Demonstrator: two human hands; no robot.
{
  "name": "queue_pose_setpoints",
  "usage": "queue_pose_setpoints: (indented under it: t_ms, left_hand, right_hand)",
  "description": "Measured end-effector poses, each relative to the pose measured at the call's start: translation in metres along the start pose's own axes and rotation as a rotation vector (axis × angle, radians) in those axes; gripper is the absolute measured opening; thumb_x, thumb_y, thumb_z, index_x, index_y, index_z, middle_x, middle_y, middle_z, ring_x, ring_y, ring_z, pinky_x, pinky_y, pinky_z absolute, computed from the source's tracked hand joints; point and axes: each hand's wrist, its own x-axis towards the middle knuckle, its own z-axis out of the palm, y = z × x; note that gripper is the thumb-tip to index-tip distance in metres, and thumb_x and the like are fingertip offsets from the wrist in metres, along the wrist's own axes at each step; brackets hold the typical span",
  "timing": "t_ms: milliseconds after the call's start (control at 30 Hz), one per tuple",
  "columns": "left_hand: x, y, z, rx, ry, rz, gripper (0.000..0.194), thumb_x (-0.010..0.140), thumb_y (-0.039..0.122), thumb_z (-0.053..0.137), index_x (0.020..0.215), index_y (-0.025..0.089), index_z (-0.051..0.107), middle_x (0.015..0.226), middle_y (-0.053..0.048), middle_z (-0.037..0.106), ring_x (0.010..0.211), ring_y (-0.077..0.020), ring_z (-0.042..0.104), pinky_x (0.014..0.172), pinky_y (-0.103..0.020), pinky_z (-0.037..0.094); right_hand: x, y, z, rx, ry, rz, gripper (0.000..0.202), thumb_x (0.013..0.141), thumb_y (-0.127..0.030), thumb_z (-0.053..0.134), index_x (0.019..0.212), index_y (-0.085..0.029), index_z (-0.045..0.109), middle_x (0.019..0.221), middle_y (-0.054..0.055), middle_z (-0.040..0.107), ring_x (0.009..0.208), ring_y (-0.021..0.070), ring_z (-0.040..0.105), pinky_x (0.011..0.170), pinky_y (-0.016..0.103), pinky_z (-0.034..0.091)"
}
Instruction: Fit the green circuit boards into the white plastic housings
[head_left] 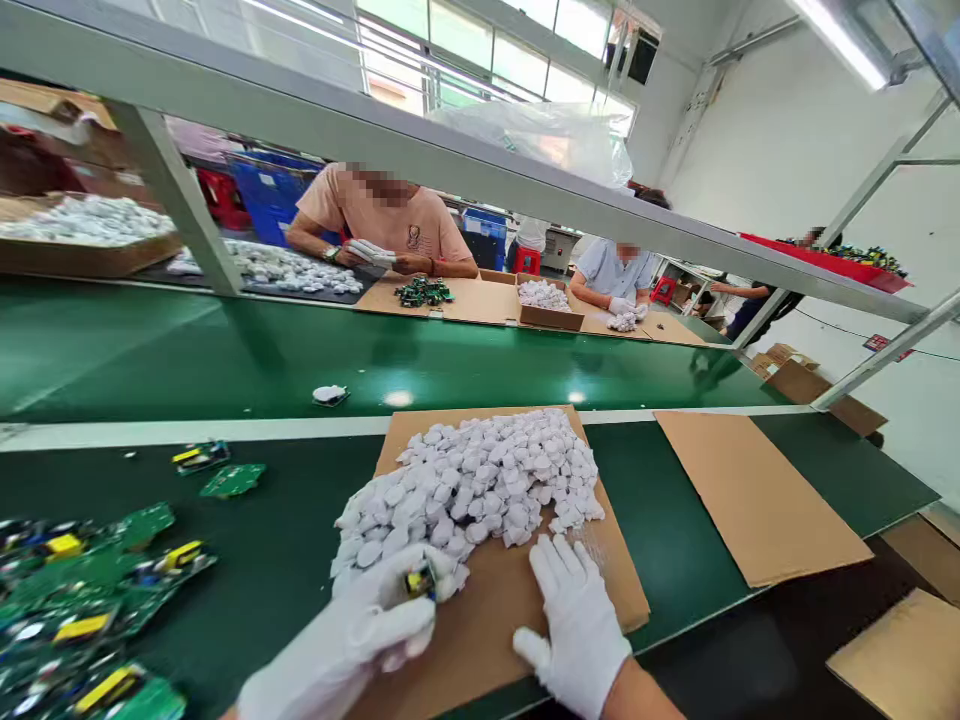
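Observation:
My left hand [375, 620], in a white glove, is closed around a small circuit board [421, 582] with a yellow part on it. Much of that board is hidden by the fingers. Just to the right, my right hand [570, 610], gloved too, lies flat with its fingers spread at the near edge of a heap of small white round pieces [480, 480]. The heap rests on a cardboard sheet [480, 630]. At the left lies a pile of green circuit boards [82, 590] carrying yellow, blue and white parts.
Two loose boards [232, 480] lie beyond the pile. One white piece [330, 395] sits on the green strip [480, 360] ahead. Another cardboard sheet [765, 490] lies at right. A metal frame bar [450, 160] crosses above; two co-workers [397, 220] handle pieces across the bench.

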Motion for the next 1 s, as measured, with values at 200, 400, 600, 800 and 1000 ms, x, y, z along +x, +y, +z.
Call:
queue_pose_setpoints:
  t_ms: [200,400,600,800,1000]
  left_hand:
    - [0.014,-0.042,0.028,-0.07,-0.041,-0.073,0.041,0.063,0.051,0.068,0.074,0.015,0.05,0.045,0.002,0.054,0.031,-0.0032,0.034,0.033,-0.017,0.018]
    - [0.023,-0.042,0.038,-0.54,-0.026,-0.148,0.046,0.067,0.035,0.073,0.103,0.018,0.051,0.086,-0.006,0.066,0.062,-0.012,0.062,0.047,-0.018,0.043]
    - [0.026,-0.051,0.036,-0.669,-0.073,-0.149,0.032,0.072,0.022,0.069,0.1,0.016,0.057,0.113,-0.012,0.061,0.091,-0.0219,0.064,0.074,-0.029,0.048]
    - [0.032,-0.062,0.041,-0.517,-0.059,-0.058,0.04,0.07,0.033,0.071,0.103,0.015,0.058,0.113,-0.014,0.061,0.094,-0.0217,0.063,0.073,-0.028,0.047]
    - [0.033,-0.061,0.044,-0.255,0.031,0.077,0.055,0.069,0.039,0.068,0.117,0.017,0.053,0.106,-0.01,0.063,0.09,-0.0207,0.061,0.071,-0.03,0.048]
  right_hand:
    - [-0.001,-0.017,-0.002,0.007,0.008,-0.218,0.07,0.081,-0.048,0.051,0.142,-0.022,0.028,0.148,0.004,0.028,0.132,0.0317,0.03,0.108,0.047,0.023]
    - [0.025,-0.001,-0.005,-0.016,0.249,0.028,0.041,0.082,-0.019,0.048,0.123,-0.025,0.056,0.111,0.009,0.064,0.097,0.029,0.057,0.079,0.043,0.046]
    - [0.025,-0.003,-0.02,0.794,0.328,0.231,0.03,0.088,-0.035,0.046,0.104,-0.016,0.061,0.076,0.006,0.071,0.054,0.0148,0.059,0.053,0.027,0.05]
    - [0.01,-0.023,-0.042,1.014,0.237,0.076,0.025,0.085,-0.035,0.053,0.102,-0.018,0.061,0.094,0.01,0.072,0.069,0.0168,0.066,0.06,0.028,0.055]
    - [0.009,-0.029,-0.03,0.612,0.425,-0.048,0.02,0.085,-0.02,0.052,0.104,-0.022,0.06,0.093,0.005,0.071,0.071,0.0146,0.066,0.063,0.025,0.054]
